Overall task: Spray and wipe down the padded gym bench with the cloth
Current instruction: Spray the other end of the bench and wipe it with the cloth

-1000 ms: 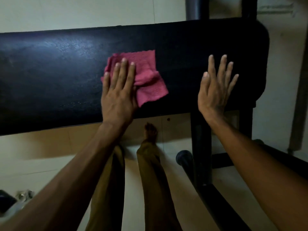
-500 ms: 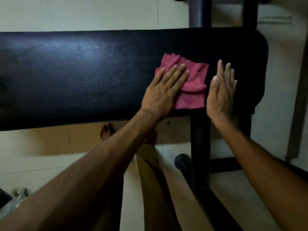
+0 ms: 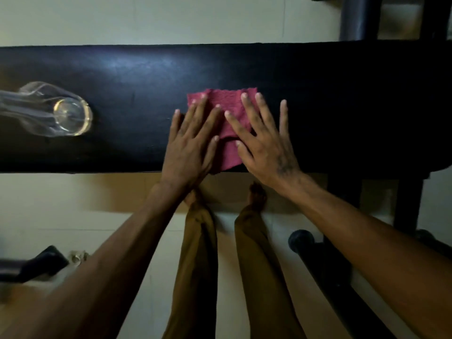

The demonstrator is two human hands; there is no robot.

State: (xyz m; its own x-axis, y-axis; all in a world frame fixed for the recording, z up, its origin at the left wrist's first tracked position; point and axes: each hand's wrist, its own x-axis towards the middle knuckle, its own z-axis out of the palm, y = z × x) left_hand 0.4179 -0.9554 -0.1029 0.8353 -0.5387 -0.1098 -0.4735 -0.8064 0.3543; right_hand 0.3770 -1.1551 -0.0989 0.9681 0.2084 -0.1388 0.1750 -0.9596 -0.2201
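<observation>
wiping the bench (image 3: 122,69) now, left hand (image 3: 190,145) and right hand (image 3: 266,145) lie flat, side by side, on the cloth (image 3: 227,104); next it likely needs a push toward the unwiped part.

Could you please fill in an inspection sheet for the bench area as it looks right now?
Surface: black padded bench, sheen at centre left.
Job's things: red cloth flat on the pad; clear bottle lying at the left end.
Clutter: dark object on the floor, lower left, unclear.
Grippers: left hand and right hand flat on the cloth, fingers spread.
Cables: nothing seen.
Surroundings: pale tiled floor, black frame legs, bare feet below the bench.
</observation>
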